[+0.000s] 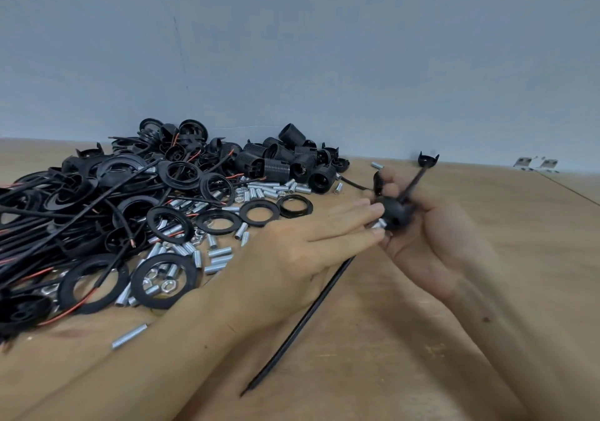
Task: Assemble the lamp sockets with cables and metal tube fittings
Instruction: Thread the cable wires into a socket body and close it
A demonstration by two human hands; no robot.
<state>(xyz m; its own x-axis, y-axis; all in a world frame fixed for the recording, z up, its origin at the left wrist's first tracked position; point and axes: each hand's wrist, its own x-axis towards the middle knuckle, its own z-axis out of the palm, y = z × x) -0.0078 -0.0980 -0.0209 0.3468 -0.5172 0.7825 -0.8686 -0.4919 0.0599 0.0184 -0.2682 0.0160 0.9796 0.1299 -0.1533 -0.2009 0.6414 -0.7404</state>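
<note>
Right of centre in the frame, the right hand (431, 235) cups a black socket cap (394, 214) in curled fingers, cable (302, 320) trailing to lower centre, while the left hand (292, 258), fingers nearly straight, pinches a metal tube (378, 224) against the cap.
</note>
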